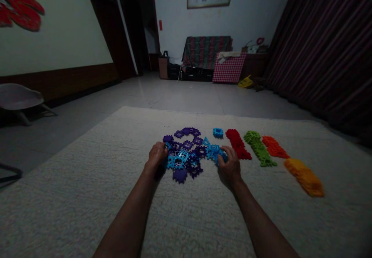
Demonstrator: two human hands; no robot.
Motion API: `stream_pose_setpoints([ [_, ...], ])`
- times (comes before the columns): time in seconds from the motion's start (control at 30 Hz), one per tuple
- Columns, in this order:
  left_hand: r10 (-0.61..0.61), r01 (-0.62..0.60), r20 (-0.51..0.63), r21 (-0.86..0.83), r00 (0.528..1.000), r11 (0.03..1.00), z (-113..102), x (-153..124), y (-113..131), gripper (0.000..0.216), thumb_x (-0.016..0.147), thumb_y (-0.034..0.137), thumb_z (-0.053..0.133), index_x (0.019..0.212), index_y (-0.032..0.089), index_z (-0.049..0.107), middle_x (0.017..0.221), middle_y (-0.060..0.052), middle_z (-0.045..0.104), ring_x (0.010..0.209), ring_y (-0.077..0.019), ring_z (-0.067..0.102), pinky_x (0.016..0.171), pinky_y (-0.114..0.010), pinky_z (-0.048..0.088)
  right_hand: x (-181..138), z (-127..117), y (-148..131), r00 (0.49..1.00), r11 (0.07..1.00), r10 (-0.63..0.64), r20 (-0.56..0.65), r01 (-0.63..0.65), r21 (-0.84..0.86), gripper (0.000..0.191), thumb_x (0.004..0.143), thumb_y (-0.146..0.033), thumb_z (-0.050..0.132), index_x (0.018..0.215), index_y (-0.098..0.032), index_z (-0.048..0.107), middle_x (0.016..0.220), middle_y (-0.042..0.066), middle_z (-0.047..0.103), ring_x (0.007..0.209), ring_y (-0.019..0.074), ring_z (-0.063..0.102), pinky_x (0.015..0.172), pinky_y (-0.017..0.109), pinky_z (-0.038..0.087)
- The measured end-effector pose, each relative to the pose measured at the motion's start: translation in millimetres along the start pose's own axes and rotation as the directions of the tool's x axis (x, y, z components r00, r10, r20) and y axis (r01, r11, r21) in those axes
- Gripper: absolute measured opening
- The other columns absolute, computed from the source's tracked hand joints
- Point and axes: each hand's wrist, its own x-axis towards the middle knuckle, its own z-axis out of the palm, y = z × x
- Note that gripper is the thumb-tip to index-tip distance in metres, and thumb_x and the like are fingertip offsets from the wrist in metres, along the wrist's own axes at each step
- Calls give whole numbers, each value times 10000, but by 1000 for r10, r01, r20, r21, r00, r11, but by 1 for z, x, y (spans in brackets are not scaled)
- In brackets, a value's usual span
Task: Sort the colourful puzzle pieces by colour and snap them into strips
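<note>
A pile of purple toothed plastic building pieces lies on the pale mat, with light-blue pieces mixed in on top. At the pile's left edge is my left hand, its fingers curled in; what they hold is mostly hidden. My right hand bends its thumb and fingers around a cluster of blue building pieces at the pile's right side. Beyond that cluster, a single blue square piece lies apart with an open centre.
Right of my right hand lie sorted rows of red, green, red-orange and yellow-orange pieces. The mat covers the floor here. A pale chair stands at left, a dark curtain hangs at right.
</note>
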Motion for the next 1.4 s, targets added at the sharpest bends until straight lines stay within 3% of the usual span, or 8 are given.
stream_pose_setpoints([
  [0.27, -48, 47, -73, -22, 996, 999, 12, 1, 1, 412, 894, 181, 506, 1279, 181, 653, 1224, -137, 686, 1164, -239, 623, 978, -297, 472, -18, -1, -3, 986, 986, -33, 166, 60, -157, 358, 843, -360, 580, 1149, -188, 651, 1290, 165, 586, 1183, 318, 541, 1047, 535, 454],
  [0.5, -145, 128, -138, -123, 980, 984, 1, -1, -1, 386, 877, 206, 512, 1216, 181, 694, 1179, -130, 700, 1095, -239, 650, 934, -313, 503, -15, 1, -2, 995, 979, -10, 97, 30, -199, 324, 856, -293, 533, 1127, -160, 650, 1192, 168, 615, 1153, 309, 540, 1051, 524, 444],
  [0.6, -120, 76, -199, -217, 972, 973, -5, -7, 15, 373, 884, 222, 512, 1205, 176, 695, 1151, -106, 707, 1047, -206, 661, 945, -288, 496, -15, 0, -5, 998, 982, 7, 63, 4, -186, 343, 821, -259, 546, 1135, -162, 642, 1206, 164, 608, 1165, 308, 533, 1059, 519, 435],
  [0.7, 18, -72, -211, -253, 977, 965, -4, -17, 51, 350, 878, 198, 526, 1180, 183, 702, 1142, -82, 708, 1050, -185, 655, 965, -270, 485, -15, -2, -9, 998, 989, 51, 30, -47, -137, 361, 803, -281, 559, 1132, -156, 639, 1211, 164, 616, 1173, 308, 538, 1066, 511, 430],
  [0.87, 197, -215, -101, -216, 975, 952, 15, -36, 124, 339, 865, 157, 544, 1160, 199, 704, 1118, -90, 701, 1070, -203, 644, 949, -297, 497, -13, -11, -10, 981, 981, 194, -28, -193, 22, 346, 845, -374, 511, 1092, -174, 648, 1162, 142, 658, 1119, 280, 592, 1034, 491, 458],
  [0.97, 283, -287, -51, -220, 958, 932, 26, -38, 149, 325, 887, 197, 555, 1183, 176, 688, 1122, -113, 696, 1079, -221, 643, 949, -319, 503, -11, -14, -9, 979, 976, 203, -12, -202, 77, 349, 838, -412, 529, 1057, -175, 662, 1137, 144, 677, 1102, 282, 610, 1013, 487, 472],
  [1.13, 339, -347, -73, -148, 938, 926, 26, -21, 146, 338, 906, 218, 540, 1224, 191, 653, 1219, -109, 664, 1159, -222, 615, 1002, -329, 483, -11, -11, -7, 992, 986, 127, 10, -127, 108, 308, 842, -412, 549, 1016, -195, 681, 1105, 132, 691, 1077, 278, 626, 999, 481, 483],
  [1.4, 405, -417, 206, 13, 891, 909, 25, 9, 134, 428, 808, 347, 681, 1212, 207, 651, 1266, -124, 643, 1199, -279, 599, 1016, -365, 483, -12, -5, -12, 988, 998, 37, 152, -29, -57, 271, 823, -374, 607, 1031, -220, 689, 1144, 118, 694, 1114, 300, 600, 1011, 503, 443],
])
